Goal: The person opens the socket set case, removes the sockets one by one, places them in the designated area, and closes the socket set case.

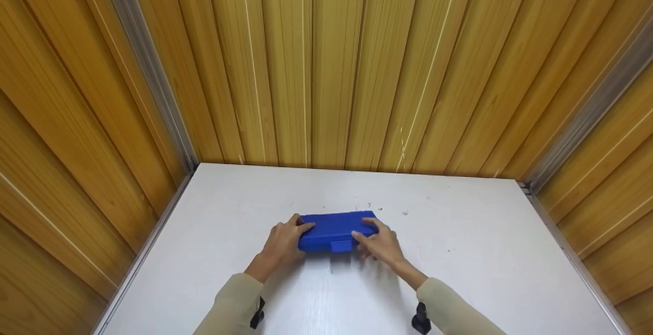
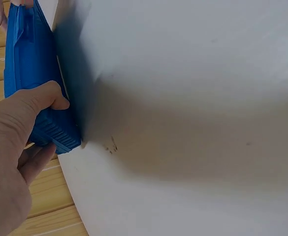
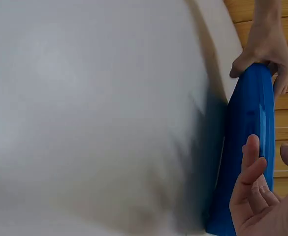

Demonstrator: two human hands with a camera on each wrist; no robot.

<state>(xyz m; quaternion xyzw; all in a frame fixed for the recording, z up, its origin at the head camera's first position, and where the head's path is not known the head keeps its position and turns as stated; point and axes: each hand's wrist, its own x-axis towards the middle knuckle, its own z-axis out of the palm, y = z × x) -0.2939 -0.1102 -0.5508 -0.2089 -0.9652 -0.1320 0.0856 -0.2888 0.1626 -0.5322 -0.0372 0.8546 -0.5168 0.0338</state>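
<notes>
A blue plastic case (image 1: 336, 225) with a front latch (image 1: 341, 246) is held just over the white table, its shadow falling below. My left hand (image 1: 285, 240) grips the case's left end, thumb on one face and fingers on the other, as the left wrist view shows. At the right end is my right hand (image 1: 380, 243), its thumb by the front upper edge and a finger over the top. In the right wrist view, other fingers (image 3: 252, 172) of that hand curl in front of the case's side. The case looks closed; its inside is hidden.
The white table (image 1: 229, 197) has small dark marks (image 1: 380, 209) behind the case. Wood-patterned panels (image 1: 331, 70) rise at the back and both sides, with metal corner posts (image 1: 153, 70). Black devices (image 1: 421, 319) are strapped at both sleeves.
</notes>
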